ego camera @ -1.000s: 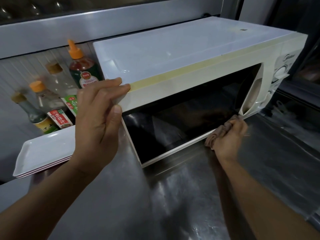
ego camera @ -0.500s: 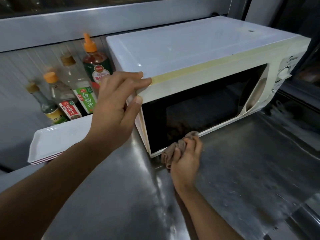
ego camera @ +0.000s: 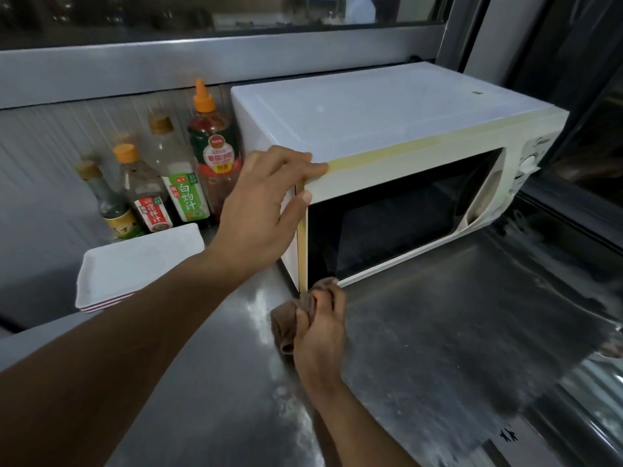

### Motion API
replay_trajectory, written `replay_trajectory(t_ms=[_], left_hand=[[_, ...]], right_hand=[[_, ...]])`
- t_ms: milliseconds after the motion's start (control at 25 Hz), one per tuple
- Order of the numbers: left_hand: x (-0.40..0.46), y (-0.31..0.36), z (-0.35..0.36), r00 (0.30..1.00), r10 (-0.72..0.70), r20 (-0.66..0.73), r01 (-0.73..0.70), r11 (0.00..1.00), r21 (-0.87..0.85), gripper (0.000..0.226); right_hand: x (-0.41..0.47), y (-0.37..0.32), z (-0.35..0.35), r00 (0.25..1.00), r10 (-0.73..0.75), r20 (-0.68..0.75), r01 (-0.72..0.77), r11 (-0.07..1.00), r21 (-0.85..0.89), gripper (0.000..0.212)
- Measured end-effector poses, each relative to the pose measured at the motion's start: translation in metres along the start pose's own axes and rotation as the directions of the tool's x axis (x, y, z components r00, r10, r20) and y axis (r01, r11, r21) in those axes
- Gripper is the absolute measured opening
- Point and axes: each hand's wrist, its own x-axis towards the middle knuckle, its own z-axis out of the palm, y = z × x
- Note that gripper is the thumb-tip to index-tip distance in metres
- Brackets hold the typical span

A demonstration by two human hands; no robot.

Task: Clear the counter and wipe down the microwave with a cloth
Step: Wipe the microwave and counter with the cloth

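Note:
A white microwave (ego camera: 371, 119) with a dark glass door stands on the steel counter (ego camera: 438, 332). My left hand (ego camera: 263, 207) rests on its top front left corner, fingers laid straight along the top edge and thumb against the door frame. My right hand (ego camera: 320, 328) grips a bunched brown cloth (ego camera: 286, 318) and holds it against the bottom left corner of the microwave door, down at the counter.
Several sauce bottles (ego camera: 183, 170) stand against the back wall to the left of the microwave. A stack of white rectangular plates (ego camera: 135, 264) lies in front of them. A window frame runs along the back and right side.
My right hand has slid the cloth leftward along the bottom edge of the door, from the right end to the left corner. My left hand has stayed on the top corner.

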Motion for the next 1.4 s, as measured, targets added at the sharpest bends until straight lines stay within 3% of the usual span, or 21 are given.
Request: replay_trajectory(t_ms=[80,160,280,360,520,600,720,800,920,1040,1240,1400], left_hand=[[0.001,0.0,-0.002,1.0,0.015,0.015,-0.015,1.0,-0.004,0.033],[0.002,0.0,-0.005,0.999,0.013,0.031,-0.012,1.0,-0.018,0.033],[0.003,0.001,-0.009,0.999,-0.008,0.052,0.01,0.999,-0.047,0.036],[0.005,0.001,-0.011,0.998,-0.021,0.057,0.024,0.998,-0.061,0.036],[0.005,0.004,-0.009,0.997,-0.052,0.054,0.054,0.998,-0.037,0.036],[0.004,0.004,-0.006,0.996,-0.075,0.045,0.077,0.996,-0.039,0.036],[0.003,0.004,-0.004,0.996,-0.085,0.025,0.086,0.996,-0.04,0.036],[0.002,0.005,-0.002,0.996,-0.089,0.021,0.089,0.995,-0.033,0.036],[0.002,0.007,-0.002,0.995,-0.094,0.014,0.095,0.995,-0.013,0.037],[0.0,0.013,-0.003,0.993,-0.119,0.01,0.119,0.993,0.013,0.038],[-0.005,0.019,-0.009,0.989,-0.13,0.068,0.127,0.991,0.051,0.048],[-0.007,0.027,-0.023,0.967,-0.151,0.207,0.133,0.986,0.098,0.061]], right_hand=[[0.0,-0.005,-0.014,0.998,-0.017,0.067,0.013,0.998,0.062,0.02],[-0.001,-0.018,-0.03,0.999,0.025,0.043,-0.031,0.989,0.145,0.029],[0.024,-0.039,-0.058,0.965,0.085,-0.25,-0.029,0.975,0.22,0.047],[0.053,-0.053,-0.078,0.918,0.009,-0.395,0.081,0.974,0.21,0.049],[0.087,-0.062,-0.076,0.891,-0.09,-0.446,0.188,0.965,0.18,0.041],[0.079,-0.045,-0.058,0.908,-0.097,-0.408,0.183,0.967,0.177,0.034],[0.051,-0.007,-0.034,0.972,-0.036,-0.232,0.081,0.979,0.188,0.021],[0.039,0.012,-0.023,0.99,0.01,-0.144,0.004,0.996,0.091,0.011],[0.035,0.026,-0.024,0.999,-0.018,-0.037,0.017,1.0,-0.021,0.013],[0.033,0.028,-0.044,0.986,0.078,0.148,-0.076,0.997,-0.02,0.024],[0.035,0.012,-0.084,1.0,0.009,0.024,-0.009,1.0,-0.005,0.032],[0.04,-0.017,-0.114,0.992,-0.102,0.069,0.102,0.995,0.007,0.038]])
